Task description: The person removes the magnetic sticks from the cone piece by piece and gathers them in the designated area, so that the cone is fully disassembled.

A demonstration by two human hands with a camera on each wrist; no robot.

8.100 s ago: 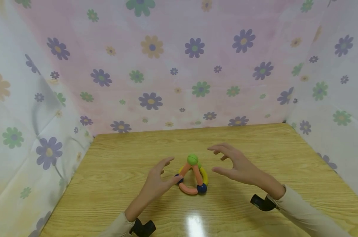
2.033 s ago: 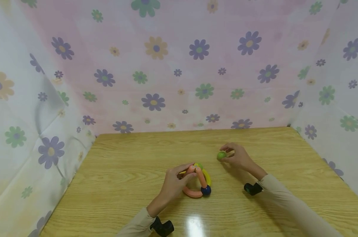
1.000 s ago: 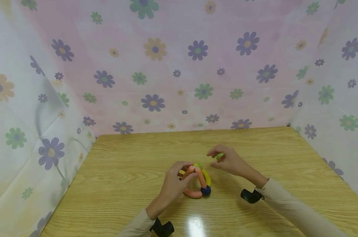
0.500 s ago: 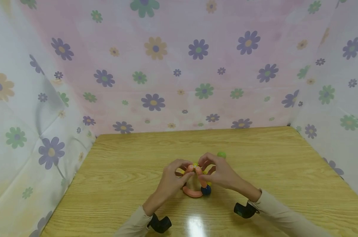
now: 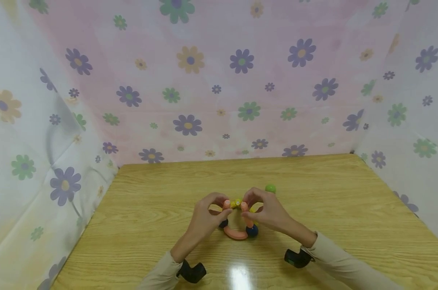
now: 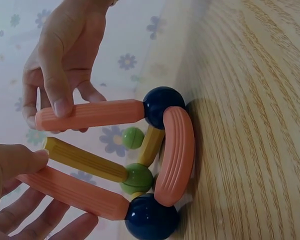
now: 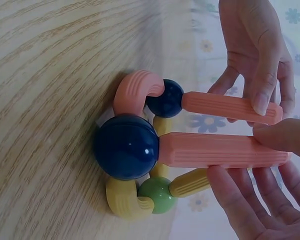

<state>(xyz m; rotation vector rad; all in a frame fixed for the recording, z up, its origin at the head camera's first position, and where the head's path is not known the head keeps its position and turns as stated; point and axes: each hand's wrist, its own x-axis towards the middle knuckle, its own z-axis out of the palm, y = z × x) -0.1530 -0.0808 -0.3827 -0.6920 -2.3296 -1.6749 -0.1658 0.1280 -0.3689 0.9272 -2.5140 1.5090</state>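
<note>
**Both hands now on the rod-and-ball toy, the loose green ball left behind**

Half a second ago the two hands had just met over the toy; now the tops of its two upright rods stand slightly apart, with a yellow rod (image 5: 237, 202) showing in the gap. The green ball (image 5: 270, 188) that the right hand carried two seconds ago lies alone on the wooden table (image 5: 160, 189), just beyond that hand's knuckles. This suggests the peak is off and the uprights are being spread next.

The left hand (image 5: 204, 215) pinches the upper end of one orange rod (image 6: 70, 192) between thumb and fingertips. The right hand (image 5: 267, 211) pinches the other orange rod (image 7: 222, 150) the same way — fingers curled, wrists low, both forearms angled inward. Below the grips, each rod ends in a dark blue ball (image 7: 126, 147), and a curved orange piece (image 5: 235, 233) rests on the table between them.
</note>
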